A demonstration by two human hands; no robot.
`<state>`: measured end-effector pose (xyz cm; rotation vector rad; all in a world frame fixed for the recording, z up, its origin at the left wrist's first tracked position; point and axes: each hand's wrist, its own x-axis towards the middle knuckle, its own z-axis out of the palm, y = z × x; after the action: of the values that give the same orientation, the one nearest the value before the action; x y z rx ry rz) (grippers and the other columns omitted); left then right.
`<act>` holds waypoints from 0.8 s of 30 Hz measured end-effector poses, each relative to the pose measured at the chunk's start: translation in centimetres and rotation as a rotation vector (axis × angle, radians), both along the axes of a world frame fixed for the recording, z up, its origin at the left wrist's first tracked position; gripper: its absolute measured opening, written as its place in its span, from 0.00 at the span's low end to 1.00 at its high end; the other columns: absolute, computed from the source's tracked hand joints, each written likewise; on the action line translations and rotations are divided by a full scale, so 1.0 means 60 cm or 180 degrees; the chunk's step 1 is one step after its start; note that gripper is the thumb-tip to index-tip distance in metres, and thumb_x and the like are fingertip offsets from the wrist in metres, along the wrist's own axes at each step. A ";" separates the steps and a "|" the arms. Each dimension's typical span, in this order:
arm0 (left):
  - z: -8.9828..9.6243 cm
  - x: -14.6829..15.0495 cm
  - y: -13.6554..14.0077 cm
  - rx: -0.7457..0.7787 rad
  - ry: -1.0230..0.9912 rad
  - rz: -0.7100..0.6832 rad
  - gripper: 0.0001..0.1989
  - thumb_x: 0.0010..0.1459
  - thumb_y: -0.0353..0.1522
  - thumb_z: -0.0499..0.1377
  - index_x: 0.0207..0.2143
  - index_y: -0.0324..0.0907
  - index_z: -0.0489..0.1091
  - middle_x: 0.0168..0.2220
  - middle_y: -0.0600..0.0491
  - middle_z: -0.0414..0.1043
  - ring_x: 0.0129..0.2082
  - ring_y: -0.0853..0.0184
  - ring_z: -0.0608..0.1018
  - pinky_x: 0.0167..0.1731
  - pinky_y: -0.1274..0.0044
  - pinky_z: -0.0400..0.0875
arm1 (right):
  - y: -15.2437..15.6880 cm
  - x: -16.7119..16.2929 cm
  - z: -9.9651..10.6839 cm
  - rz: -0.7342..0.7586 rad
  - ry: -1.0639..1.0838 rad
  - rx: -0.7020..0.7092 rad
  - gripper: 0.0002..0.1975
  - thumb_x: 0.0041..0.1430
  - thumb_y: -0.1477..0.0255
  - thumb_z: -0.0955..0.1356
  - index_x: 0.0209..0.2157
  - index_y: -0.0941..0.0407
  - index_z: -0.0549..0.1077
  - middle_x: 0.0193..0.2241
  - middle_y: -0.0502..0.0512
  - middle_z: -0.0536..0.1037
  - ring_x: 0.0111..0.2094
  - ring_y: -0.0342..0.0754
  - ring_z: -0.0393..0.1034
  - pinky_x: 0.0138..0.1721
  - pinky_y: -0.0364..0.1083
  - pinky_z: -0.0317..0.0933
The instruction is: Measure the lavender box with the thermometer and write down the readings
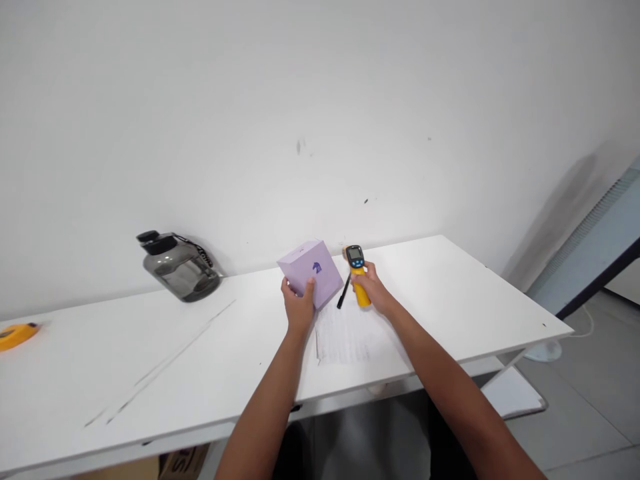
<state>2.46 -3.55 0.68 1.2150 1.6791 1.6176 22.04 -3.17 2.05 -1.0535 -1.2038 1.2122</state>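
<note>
A light purple box (pixel 323 283) with a dark horse-head emblem is tilted in my left hand (pixel 299 305), the thumb on its front face. My right hand (pixel 371 285) is wrapped round the yellow handle of an infrared thermometer (pixel 356 259), whose small grey screen and blue buttons face me. Between the two lies a black pen (pixel 344 291), slanted over a sheet of paper (pixel 345 340) with faint lines of writing. The thermometer's front end points toward the wall, close to the box's right side.
A big grey see-through water bottle (pixel 183 267) with a black lid leans at the back left. On the far left lies a yellow-orange tool (pixel 17 335), cut off by the frame. The white table (pixel 200 380) meets the wall behind; a panel (pixel 590 240) stands right of it.
</note>
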 end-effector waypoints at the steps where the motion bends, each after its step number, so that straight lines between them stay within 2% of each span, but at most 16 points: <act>1: 0.000 -0.001 0.000 0.0005 -0.0006 0.0020 0.44 0.55 0.50 0.63 0.65 0.41 0.50 0.61 0.37 0.64 0.61 0.55 0.70 0.60 0.64 0.66 | 0.003 0.011 0.003 -0.0258 -0.0399 -0.0017 0.28 0.54 0.62 0.68 0.53 0.51 0.57 0.36 0.50 0.75 0.32 0.49 0.71 0.37 0.49 0.64; 5: -0.006 -0.006 0.002 0.0157 0.0111 0.0123 0.46 0.53 0.51 0.64 0.66 0.43 0.49 0.65 0.38 0.59 0.64 0.55 0.66 0.62 0.63 0.63 | 0.010 0.048 0.006 -0.1109 -0.2532 0.0116 0.26 0.60 0.64 0.66 0.57 0.56 0.61 0.49 0.63 0.76 0.47 0.58 0.72 0.45 0.53 0.59; 8: -0.010 -0.009 0.004 0.0244 0.0264 0.0183 0.46 0.52 0.51 0.65 0.66 0.46 0.48 0.66 0.39 0.56 0.65 0.56 0.64 0.63 0.63 0.62 | 0.013 0.058 -0.005 -0.1359 -0.3532 -0.0032 0.23 0.64 0.65 0.65 0.58 0.60 0.65 0.51 0.69 0.76 0.51 0.62 0.70 0.48 0.54 0.56; 11: -0.011 -0.011 0.007 0.0219 0.0381 0.0273 0.48 0.51 0.50 0.66 0.66 0.46 0.47 0.67 0.39 0.54 0.66 0.55 0.63 0.64 0.63 0.60 | 0.018 0.057 -0.018 -0.1415 -0.3910 -0.0220 0.24 0.65 0.65 0.64 0.59 0.61 0.67 0.49 0.70 0.76 0.51 0.61 0.70 0.47 0.54 0.54; 15: -0.011 -0.011 0.009 0.0191 0.0438 0.0388 0.50 0.49 0.49 0.67 0.66 0.44 0.47 0.67 0.37 0.53 0.67 0.54 0.61 0.65 0.62 0.56 | 0.025 0.057 -0.025 -0.1511 -0.4060 -0.0173 0.23 0.65 0.65 0.64 0.59 0.60 0.69 0.48 0.70 0.77 0.50 0.61 0.69 0.49 0.56 0.51; 18: -0.010 -0.010 0.009 0.0162 0.0535 0.0416 0.50 0.48 0.49 0.68 0.67 0.44 0.47 0.67 0.37 0.53 0.67 0.52 0.60 0.66 0.60 0.56 | 0.025 0.058 -0.027 -0.1539 -0.4079 -0.0220 0.23 0.65 0.65 0.64 0.58 0.60 0.70 0.48 0.70 0.77 0.51 0.63 0.68 0.52 0.60 0.50; 20: -0.009 -0.008 0.008 0.0123 0.0645 0.0420 0.51 0.48 0.48 0.68 0.67 0.43 0.47 0.66 0.36 0.54 0.67 0.51 0.60 0.65 0.60 0.56 | 0.022 0.055 -0.026 -0.1698 -0.4137 -0.0179 0.23 0.65 0.66 0.65 0.58 0.60 0.70 0.52 0.72 0.75 0.54 0.65 0.65 0.55 0.64 0.48; 22: -0.006 -0.005 0.006 0.0071 0.0737 0.0434 0.51 0.48 0.48 0.67 0.67 0.41 0.46 0.66 0.36 0.55 0.67 0.50 0.60 0.65 0.59 0.57 | 0.019 0.048 -0.023 -0.1844 -0.4308 0.0059 0.24 0.63 0.70 0.66 0.60 0.60 0.69 0.59 0.74 0.69 0.60 0.69 0.59 0.59 0.70 0.42; 24: -0.002 -0.003 0.003 0.0016 0.0768 0.0443 0.52 0.48 0.48 0.67 0.67 0.40 0.46 0.65 0.35 0.56 0.67 0.49 0.61 0.64 0.58 0.57 | 0.019 0.035 -0.017 -0.1619 -0.4604 0.0621 0.25 0.62 0.76 0.65 0.61 0.57 0.68 0.65 0.72 0.63 0.65 0.70 0.53 0.62 0.73 0.36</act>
<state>2.30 -3.37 0.56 1.3683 1.9473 1.6082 24.15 -2.06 1.02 -1.9979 -1.8250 -0.2572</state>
